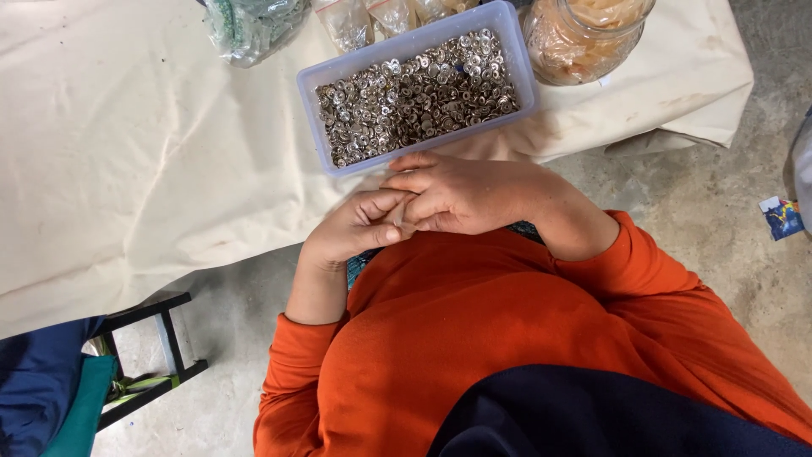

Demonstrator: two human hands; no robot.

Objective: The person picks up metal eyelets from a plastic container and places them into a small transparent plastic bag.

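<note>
A cream cloth (127, 152) covers the table, its edge just in front of the person. On it sits a clear tub (523, 68) filled with small silver rings (414, 95), with a glass jar (584, 34) to its right and plastic bags (254, 25) behind. Just below the tub, the right hand (461, 193) lies over the left hand (355, 227), fingers curled together and touching; whether they pinch anything cannot be told.

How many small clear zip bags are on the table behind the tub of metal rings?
3 visible, in a row along the top edge behind the tub: left bag, middle bag, right bag. All are cut off by the frame; more may be hidden.
</note>
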